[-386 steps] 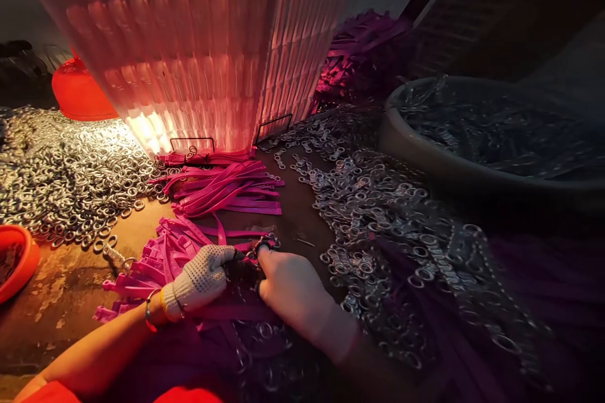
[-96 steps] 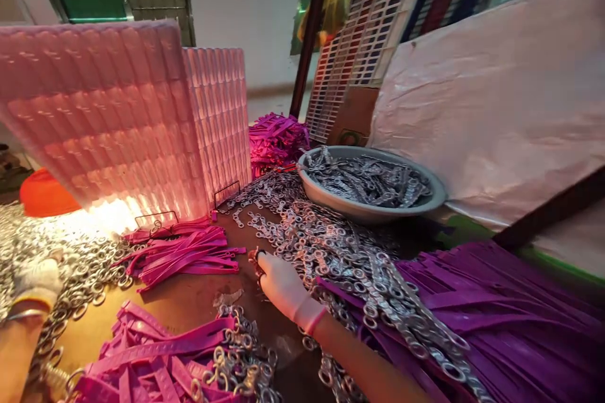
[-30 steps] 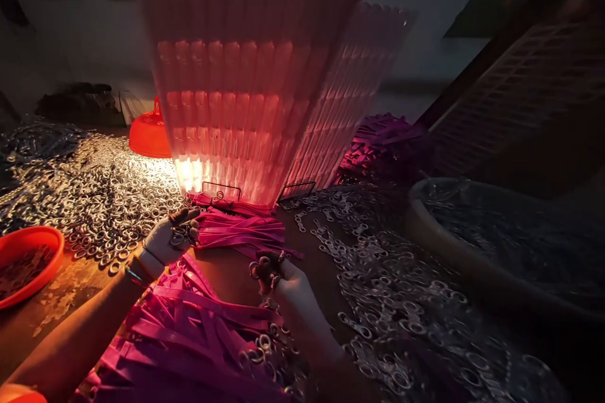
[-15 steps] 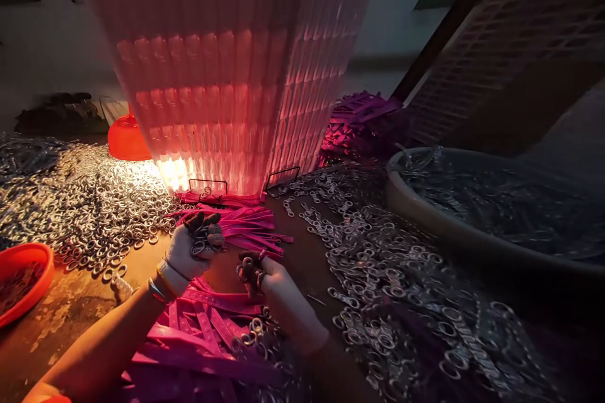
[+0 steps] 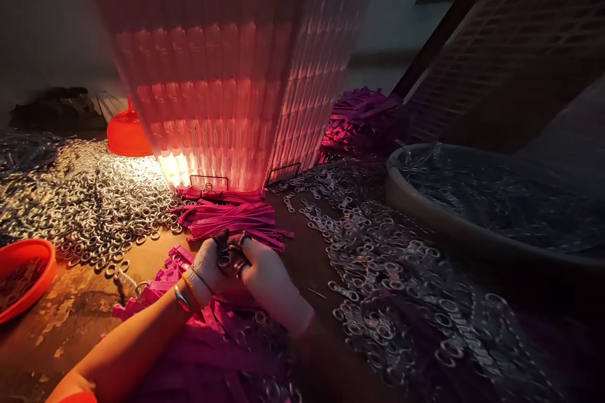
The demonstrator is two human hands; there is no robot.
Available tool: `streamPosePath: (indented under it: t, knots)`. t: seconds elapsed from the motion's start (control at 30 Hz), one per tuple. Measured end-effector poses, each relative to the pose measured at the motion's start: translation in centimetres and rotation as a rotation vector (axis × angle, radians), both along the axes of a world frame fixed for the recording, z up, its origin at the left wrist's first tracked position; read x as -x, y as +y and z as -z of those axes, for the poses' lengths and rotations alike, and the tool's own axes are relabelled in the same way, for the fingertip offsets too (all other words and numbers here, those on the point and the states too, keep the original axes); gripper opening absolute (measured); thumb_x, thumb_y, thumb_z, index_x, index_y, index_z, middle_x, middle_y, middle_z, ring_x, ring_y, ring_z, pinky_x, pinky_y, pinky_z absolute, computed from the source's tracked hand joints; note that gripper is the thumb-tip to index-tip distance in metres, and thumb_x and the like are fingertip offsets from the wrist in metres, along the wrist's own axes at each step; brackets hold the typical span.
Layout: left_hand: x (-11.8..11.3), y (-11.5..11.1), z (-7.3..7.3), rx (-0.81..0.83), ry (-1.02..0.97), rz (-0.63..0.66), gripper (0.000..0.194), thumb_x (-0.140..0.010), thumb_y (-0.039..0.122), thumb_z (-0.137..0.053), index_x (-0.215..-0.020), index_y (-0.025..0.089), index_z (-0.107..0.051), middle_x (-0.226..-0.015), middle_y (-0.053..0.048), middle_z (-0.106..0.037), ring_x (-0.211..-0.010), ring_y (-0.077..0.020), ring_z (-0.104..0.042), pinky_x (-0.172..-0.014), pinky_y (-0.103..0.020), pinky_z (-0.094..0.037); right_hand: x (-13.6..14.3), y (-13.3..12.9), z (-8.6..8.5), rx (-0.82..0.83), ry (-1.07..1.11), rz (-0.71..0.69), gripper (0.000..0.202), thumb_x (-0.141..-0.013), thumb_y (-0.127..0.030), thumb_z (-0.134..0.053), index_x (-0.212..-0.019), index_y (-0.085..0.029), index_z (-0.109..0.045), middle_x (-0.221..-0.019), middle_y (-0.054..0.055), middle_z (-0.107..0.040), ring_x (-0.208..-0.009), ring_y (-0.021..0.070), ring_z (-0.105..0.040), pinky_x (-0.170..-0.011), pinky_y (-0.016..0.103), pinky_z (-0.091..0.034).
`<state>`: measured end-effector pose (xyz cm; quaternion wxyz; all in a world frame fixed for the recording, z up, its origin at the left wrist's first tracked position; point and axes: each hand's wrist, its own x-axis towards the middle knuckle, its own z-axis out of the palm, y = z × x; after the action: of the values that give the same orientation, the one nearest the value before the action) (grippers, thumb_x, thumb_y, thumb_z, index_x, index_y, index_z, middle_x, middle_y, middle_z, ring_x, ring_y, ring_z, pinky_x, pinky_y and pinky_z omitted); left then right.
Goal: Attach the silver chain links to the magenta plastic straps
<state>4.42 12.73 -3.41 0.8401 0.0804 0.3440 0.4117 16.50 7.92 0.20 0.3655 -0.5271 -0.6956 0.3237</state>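
My left hand [image 5: 212, 267], in a white glove with dark fingertips, is closed at the centre, its fingers against those of my right hand. My right hand [image 5: 265, 271], gloved the same way, is closed too. Small dark metal pieces seem to be between the fingers, too hidden to make out. Below both hands lies a loose heap of magenta straps [image 5: 189, 352], with metal rings among them. Just beyond the fingers is a bundle of magenta straps [image 5: 231, 217].
Metal rings [image 5: 104, 201] are piled at the left, beside an orange lamp [image 5: 128, 133] and an orange bowl [image 5: 45, 277]. Clear ribbed trays [image 5: 212, 88] stand behind. Metal clasps [image 5: 378, 264] and a large tub [image 5: 425, 201] lie to the right.
My two hands have come together; my left hand moved right, and the metal pieces seen in its fingers are now mostly hidden. The view has shifted slightly.
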Motion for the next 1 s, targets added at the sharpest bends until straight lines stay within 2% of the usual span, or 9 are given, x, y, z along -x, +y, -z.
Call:
streamPosePath:
  t: [0.13,0.3,0.4,0.5,0.6,0.7,0.8,0.93,1.0]
  knots:
    - [0.1,-0.7,0.1,-0.007,0.026,0.135,0.018,-0.087,0.025,-0.056,-0.082,0.009,-0.063,-0.063,-0.006,-0.063,-0.040,-0.0081,-0.051,-0.030,-0.013,-0.024,-1.1,0.6,0.3,0.105,0.418,0.091,0.025,-0.069,-0.019,-0.053,-0.089,-0.019,-0.068,-0.081,0.002,-0.069,-0.080,0.0186,-0.060,-0.072,0.028,-0.047]
    - [0.1,-1.3,-0.6,-0.092,0.110,0.214,0.009,-0.076,0.015,-0.067,-0.072,0.011,-0.060,-0.053,0.002,-0.052,-0.036,-0.0050,-0.043,-0.033,-0.014,-0.025,-2.5,0.0,1.8,0.335,0.653,0.236,0.028,-0.064,-0.031,-0.064,-0.090,-0.020,-0.065,-0.067,-0.002,-0.062,-0.054,0.0116,-0.048,-0.049,0.024,-0.037]
    - [0.6,-1.4,-0.6,-0.370,0.313,0.177,0.013,-0.073,0.021,-0.073,-0.077,0.011,-0.067,-0.055,0.002,-0.054,-0.041,-0.0050,-0.043,-0.039,-0.016,-0.031,-3.3,-0.5,2.5,0.404,0.732,0.289,0.036,-0.059,-0.034,-0.067,-0.092,-0.020,-0.061,-0.065,-0.003,-0.061,-0.052,0.0119,-0.049,-0.048,0.024,-0.036]
    - [1.0,-1.6,-0.3,-0.717,0.596,0.213,0.018,-0.076,0.022,-0.068,-0.089,0.011,-0.074,-0.063,-0.002,-0.061,-0.048,-0.0064,-0.046,-0.045,-0.017,-0.034,-4.0,-0.9,2.9,0.435,0.770,0.272,0.038,-0.059,-0.038,-0.065,-0.092,-0.021,-0.058,-0.064,-0.003,-0.061,-0.053,0.0125,-0.050,-0.049,0.024,-0.036]
    - [0.8,-1.9,-0.2,-0.890,0.669,0.292,0.024,-0.077,0.018,-0.064,-0.097,0.013,-0.076,-0.074,-0.005,-0.067,-0.056,-0.0086,-0.050,-0.051,-0.018,-0.038,-4.2,-1.3,3.2,0.442,0.779,0.238,0.035,-0.061,-0.042,-0.063,-0.088,-0.021,-0.056,-0.067,-0.002,-0.060,-0.054,0.0121,-0.049,-0.050,0.025,-0.037]
    - [0.3,-2.1,-0.1,-0.927,0.643,0.303,0.026,-0.075,0.019,-0.068,-0.099,0.014,-0.075,-0.081,-0.007,-0.069,-0.061,-0.0107,-0.053,-0.055,-0.019,-0.042,-3.8,-1.8,3.5,0.426,0.729,0.236,0.026,-0.064,-0.038,-0.058,-0.082,-0.021,-0.058,-0.062,-0.003,-0.057,-0.053,0.0120,-0.045,-0.050,0.025,-0.037]
    - [0.1,-2.2,0.3,-0.848,0.607,0.296,0.021,-0.074,0.023,-0.070,-0.091,0.013,-0.073,-0.071,-0.005,-0.066,-0.051,-0.0088,-0.050,-0.047,-0.018,-0.038,-3.0,-2.2,3.9,0.357,0.641,0.260,0.022,-0.068,-0.030,-0.054,-0.086,-0.021,-0.061,-0.067,-0.001,-0.060,-0.065,0.0160,-0.051,-0.059,0.027,-0.043]
    - [0.3,-2.2,0.8,-0.708,0.545,0.423,0.011,-0.075,0.026,-0.062,-0.074,0.015,-0.063,-0.058,-0.001,-0.058,-0.042,-0.0087,-0.047,-0.041,-0.019,-0.034,-2.7,-3.1,4.7,0.085,0.135,0.306,0.040,-0.069,-0.012,-0.047,-0.105,-0.021,-0.065,-0.098,0.007,-0.067,-0.097,0.0238,-0.055,-0.086,0.035,-0.045]
    - [0.4,-2.4,1.0,-0.660,0.512,0.498,0.010,-0.072,0.024,-0.059,-0.069,0.015,-0.061,-0.058,-0.001,-0.058,-0.044,-0.0092,-0.048,-0.043,-0.020,-0.037,-3.1,-3.6,5.0,-0.044,-0.128,0.255,0.053,-0.065,-0.004,-0.047,-0.113,-0.019,-0.063,-0.110,0.010,-0.064,-0.106,0.0256,-0.053,-0.095,0.039,-0.042]
